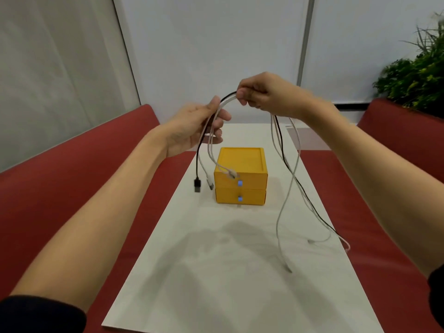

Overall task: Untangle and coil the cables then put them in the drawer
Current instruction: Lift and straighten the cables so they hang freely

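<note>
Both hands [192,127] [266,97] hold the cables [288,188] arched, ends hanging down.

Both arms are reaching forward and up, hands close together. The left hand [192,127] is curling its thumb and fingers [222,116] round the cables [227,99]. The right hand [264,96] is pinching them from above, a bit higher
</note>
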The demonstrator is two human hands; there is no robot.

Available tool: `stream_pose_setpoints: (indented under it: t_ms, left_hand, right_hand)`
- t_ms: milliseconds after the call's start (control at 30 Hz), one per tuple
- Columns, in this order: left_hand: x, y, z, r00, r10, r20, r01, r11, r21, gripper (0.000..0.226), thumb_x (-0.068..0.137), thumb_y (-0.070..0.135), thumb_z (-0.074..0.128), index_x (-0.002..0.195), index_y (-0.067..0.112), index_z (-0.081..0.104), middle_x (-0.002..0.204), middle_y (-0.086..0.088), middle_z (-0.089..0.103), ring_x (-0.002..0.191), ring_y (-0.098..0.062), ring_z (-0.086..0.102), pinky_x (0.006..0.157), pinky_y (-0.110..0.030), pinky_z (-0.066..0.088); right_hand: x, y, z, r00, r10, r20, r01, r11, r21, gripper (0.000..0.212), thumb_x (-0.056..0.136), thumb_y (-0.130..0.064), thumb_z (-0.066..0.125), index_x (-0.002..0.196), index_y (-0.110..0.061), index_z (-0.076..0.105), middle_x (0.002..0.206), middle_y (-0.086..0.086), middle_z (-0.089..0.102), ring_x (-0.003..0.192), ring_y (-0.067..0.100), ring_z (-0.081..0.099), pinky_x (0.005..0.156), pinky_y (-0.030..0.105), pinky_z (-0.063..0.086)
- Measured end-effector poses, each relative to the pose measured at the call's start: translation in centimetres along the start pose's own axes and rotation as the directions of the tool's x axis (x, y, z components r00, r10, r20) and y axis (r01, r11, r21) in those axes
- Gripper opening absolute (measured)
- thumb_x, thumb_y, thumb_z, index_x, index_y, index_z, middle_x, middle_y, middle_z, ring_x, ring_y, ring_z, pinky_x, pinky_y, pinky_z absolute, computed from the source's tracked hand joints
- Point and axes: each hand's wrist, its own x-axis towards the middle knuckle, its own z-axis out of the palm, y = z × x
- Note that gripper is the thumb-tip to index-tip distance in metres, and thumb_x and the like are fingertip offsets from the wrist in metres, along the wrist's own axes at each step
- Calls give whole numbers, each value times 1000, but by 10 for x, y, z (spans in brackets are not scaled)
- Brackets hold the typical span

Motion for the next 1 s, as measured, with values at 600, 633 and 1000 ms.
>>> stream_pose_setpoints:
  t_ms: [600,633,1000]
  left_hand:
    - [-12,-12,-97,919,-84,-385,-261,603,-754,18,66,7,41,53,16,50,33,8,28,22,-8,24,27,-25,25]
    - [-12,-17,-104,906,-93,-413,-286,585,-759,19,63,7,41,50,15,50,32,7,28,22,-9,23,27,-24,24]
    - [1,-35,-90,846,-115,-520,-462,328,-824,40,104,21,35,75,8,59,51,4,53,38,-8,47,41,-17,43]
  right_hand:
    - [-47,48,39,988,155,14,-151,939,310,27,100,-25,46,91,-7,63,61,-5,44,49,3,36,48,18,32]
    - [-51,49,45,988,155,26,-156,939,305,27,100,-23,46,91,-5,63,62,-3,44,49,2,36,48,16,32]
    - [-50,49,90,984,152,91,-168,965,204,25,101,-21,44,82,-17,59,62,-6,47,55,0,43,58,16,37]
